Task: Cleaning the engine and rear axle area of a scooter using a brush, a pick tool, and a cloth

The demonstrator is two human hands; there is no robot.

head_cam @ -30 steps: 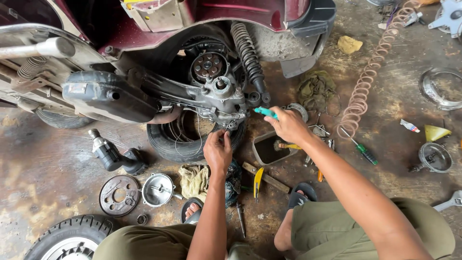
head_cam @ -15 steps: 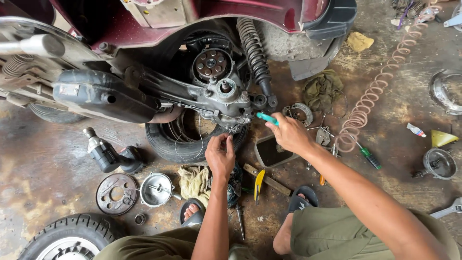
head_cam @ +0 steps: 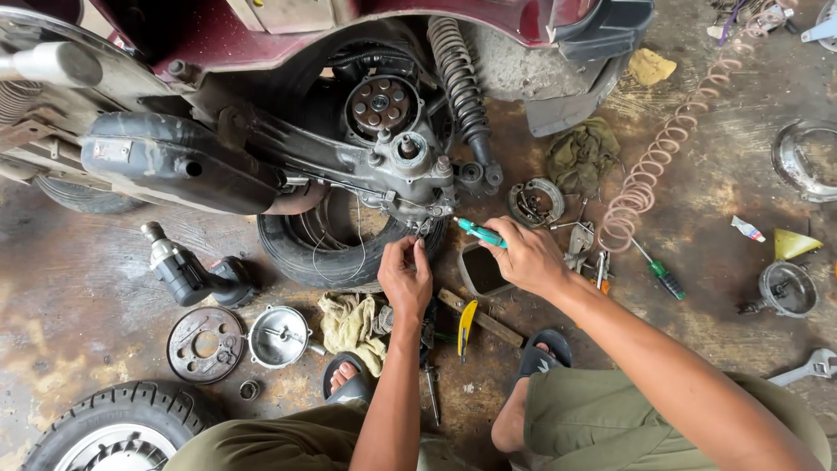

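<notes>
Teal screwdriver point(head_cam: 479, 232) clamped in right hand point(head_cam: 528, 259), left hand's point(head_cam: 405, 277) fingers pinched, above stained workshop floor point(head_cam: 78, 296).

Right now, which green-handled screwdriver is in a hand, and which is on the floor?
The teal-handled screwdriver is gripped in the right hand, tip toward the engine casing. The darker green one lies loose on the floor beside the coiled air hose.

We see a teal-handled screwdriver point(head_cam: 478, 232), a maroon scooter body point(head_cam: 349, 26), a black tyre point(head_cam: 301, 253), a yellowish rag point(head_cam: 351, 324), a pink coiled hose point(head_cam: 649, 174) and a rust-stained floor point(head_cam: 78, 331).
</notes>
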